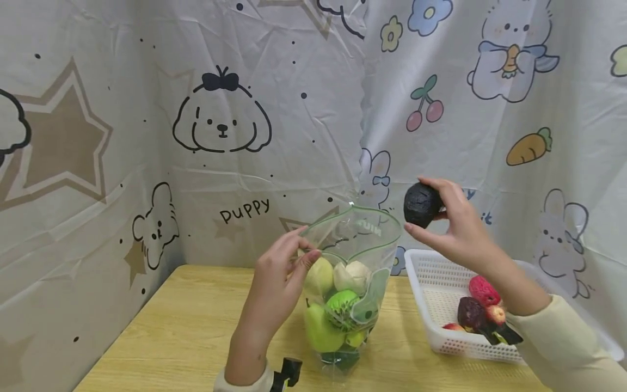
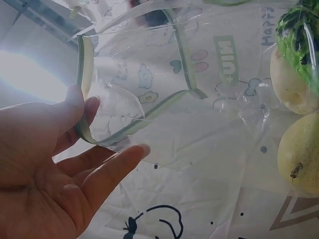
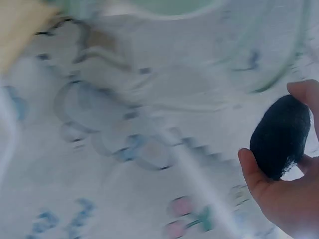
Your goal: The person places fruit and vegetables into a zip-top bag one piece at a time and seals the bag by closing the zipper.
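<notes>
Two things are pinched: the left hand (image 1: 278,272) holds the green rim (image 2: 149,116) of a clear plastic bag (image 1: 378,283) filled with green and pale produce (image 1: 325,328). Near the bag's open mouth, the right hand (image 1: 458,226) holds a rounded black fruit (image 1: 420,205) in the air.

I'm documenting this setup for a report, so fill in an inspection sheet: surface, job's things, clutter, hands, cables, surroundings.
Surface: wood-grain table.
Job's things: clear bag, mouth open, holding green and pale produce; dark fruit outside it; white basket at the right, containing red and purple fruit.
Clutter: nothing seen.
Hands: left hand pinches the bag's green rim; right hand holds the dark fruit beside the bag's mouth.
Cables: nothing seen.
Surroundings: cartoon-printed cloth behind the table.
</notes>
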Demonstrator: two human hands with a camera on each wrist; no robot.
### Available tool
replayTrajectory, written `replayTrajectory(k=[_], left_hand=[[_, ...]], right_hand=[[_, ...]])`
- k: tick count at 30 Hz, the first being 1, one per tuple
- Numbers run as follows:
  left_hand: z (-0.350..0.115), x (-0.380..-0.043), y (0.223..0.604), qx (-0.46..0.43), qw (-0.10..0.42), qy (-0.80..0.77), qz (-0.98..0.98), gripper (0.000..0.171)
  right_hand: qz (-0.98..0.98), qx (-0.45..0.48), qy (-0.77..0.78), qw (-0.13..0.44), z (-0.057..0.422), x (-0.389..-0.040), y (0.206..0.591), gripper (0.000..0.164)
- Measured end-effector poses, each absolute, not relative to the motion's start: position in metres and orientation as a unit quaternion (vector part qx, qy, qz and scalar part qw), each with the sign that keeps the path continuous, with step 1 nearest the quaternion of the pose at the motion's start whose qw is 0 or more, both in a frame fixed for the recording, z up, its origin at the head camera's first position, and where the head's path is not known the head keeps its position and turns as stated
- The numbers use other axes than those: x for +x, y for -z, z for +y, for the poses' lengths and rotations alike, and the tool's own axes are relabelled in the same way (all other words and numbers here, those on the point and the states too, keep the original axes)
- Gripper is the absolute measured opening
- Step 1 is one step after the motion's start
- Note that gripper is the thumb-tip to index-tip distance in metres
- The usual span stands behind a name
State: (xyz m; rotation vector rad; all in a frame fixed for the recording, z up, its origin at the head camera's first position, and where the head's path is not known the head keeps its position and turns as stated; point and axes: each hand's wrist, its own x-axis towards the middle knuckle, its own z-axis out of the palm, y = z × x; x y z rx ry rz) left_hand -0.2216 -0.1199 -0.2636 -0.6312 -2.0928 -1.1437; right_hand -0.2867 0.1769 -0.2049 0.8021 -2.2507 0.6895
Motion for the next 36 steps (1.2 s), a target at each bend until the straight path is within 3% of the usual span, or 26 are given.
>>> replayTrajectory(k=[9, 17, 23, 36], left_hand=[[-0.117, -0.22, 0.265, -0.236, 0.324, 0.444, -0.801, 0.021], [-0.118, -0.221, 0.266, -0.233, 0.335, 0.428, -0.806, 0.021], [-0.12, -0.22, 0.263, -0.237, 0.347, 0.413, -0.808, 0.021], [-0.12, -0.22, 0.264, -0.237, 0.339, 0.417, -0.809, 0.021]], right_hand=[[-0.845, 0.385, -0.269, 0.257, 0.114, -0.238, 0.175, 0.073], [-0.853, 0.393, -0.272, 0.208, 0.109, -0.254, 0.196, 0.058], [-0.852, 0.4, -0.248, 0.229, 0.111, -0.258, 0.204, 0.04], [-0.845, 0.387, -0.196, 0.314, 0.136, -0.249, 0.197, 0.039]])
